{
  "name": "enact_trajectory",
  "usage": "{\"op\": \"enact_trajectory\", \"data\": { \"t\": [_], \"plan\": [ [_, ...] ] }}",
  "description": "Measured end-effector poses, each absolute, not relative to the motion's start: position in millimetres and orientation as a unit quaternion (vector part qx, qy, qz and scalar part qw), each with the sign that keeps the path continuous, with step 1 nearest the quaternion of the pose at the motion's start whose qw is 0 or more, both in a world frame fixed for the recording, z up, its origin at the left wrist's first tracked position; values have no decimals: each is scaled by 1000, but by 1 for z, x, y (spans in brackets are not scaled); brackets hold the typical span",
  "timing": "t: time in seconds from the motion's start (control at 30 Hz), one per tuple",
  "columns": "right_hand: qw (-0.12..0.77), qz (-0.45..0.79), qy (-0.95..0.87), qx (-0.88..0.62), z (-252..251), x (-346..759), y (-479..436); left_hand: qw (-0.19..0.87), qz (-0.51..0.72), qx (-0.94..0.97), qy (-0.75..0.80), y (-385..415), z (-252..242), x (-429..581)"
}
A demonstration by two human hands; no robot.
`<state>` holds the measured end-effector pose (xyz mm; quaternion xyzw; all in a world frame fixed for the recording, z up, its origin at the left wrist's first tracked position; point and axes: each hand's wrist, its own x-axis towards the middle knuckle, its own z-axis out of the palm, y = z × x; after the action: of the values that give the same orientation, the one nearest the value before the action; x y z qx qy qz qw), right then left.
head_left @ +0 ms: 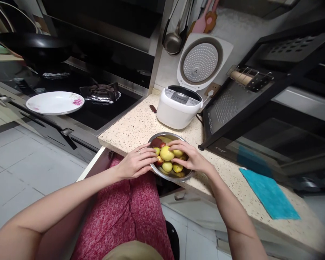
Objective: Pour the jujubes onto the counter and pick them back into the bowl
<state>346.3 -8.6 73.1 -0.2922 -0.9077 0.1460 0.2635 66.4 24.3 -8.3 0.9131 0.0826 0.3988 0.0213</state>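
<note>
Left hand (137, 162) spread on bowl (178, 177) rim, right hand (191, 157) curled over fruit (166, 153), bowl at counter (135, 126) edge.

- No words or numbers can be read anywhere.
- White rice cooker (178, 110), centre of frame: control panel markings too blurred to read.
- Black rack (224, 108), right of centre: tiny white lettering near its foot, illegible.

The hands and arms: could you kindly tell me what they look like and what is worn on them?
The left arm and right arm are bare, with no sleeves in view. The left hand wears a thin ring on one finger; the right hand shows none. No gloves, watch or bracelet can be seen.
</note>
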Motion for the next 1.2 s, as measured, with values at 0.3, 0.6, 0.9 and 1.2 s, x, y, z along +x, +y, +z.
{"op": "enact_trajectory", "data": {
  "t": [0.3,0.6,0.9,1.2],
  "plan": [
    [284,180,-893,-299,73,350,-3,0,398,913,82,24,-6,66],
    [438,119,-787,-417,76,380,14,2,390,917,81,25,-3,62],
    [458,100,-732,-495,63,389,31,45,381,917,106,30,-5,58],
    [232,351,-706,-570,65,410,28,73,397,906,129,30,-4,59]
  ]
}}
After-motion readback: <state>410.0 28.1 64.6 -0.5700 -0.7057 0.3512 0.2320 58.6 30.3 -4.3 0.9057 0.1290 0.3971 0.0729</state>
